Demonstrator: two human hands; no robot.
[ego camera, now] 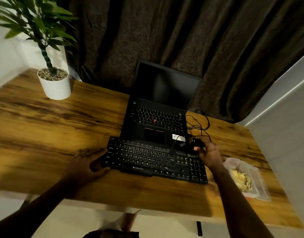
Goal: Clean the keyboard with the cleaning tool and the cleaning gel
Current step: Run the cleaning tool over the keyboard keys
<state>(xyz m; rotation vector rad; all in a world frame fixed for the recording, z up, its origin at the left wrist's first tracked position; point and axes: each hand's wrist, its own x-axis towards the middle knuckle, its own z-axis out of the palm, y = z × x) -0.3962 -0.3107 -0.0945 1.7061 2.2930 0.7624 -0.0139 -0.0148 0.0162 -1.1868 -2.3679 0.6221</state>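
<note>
While the left grip (86,162) clamps the left end of the keyboard (154,160) at lower centre, the right grip (208,152) curls round a small black object (197,144), tool or mouse unclear. Dragging it could snag the tangled cables (200,124) just behind; the cleaning gel (240,179) waits lower right.

There is one keyboard (147,160), one laptop (158,121), one plant pot (55,86) and one table (44,134). There is one clear box (258,181) and one small black thing (196,143). Two hands: a left hand (86,163) and a right hand (210,153).
</note>
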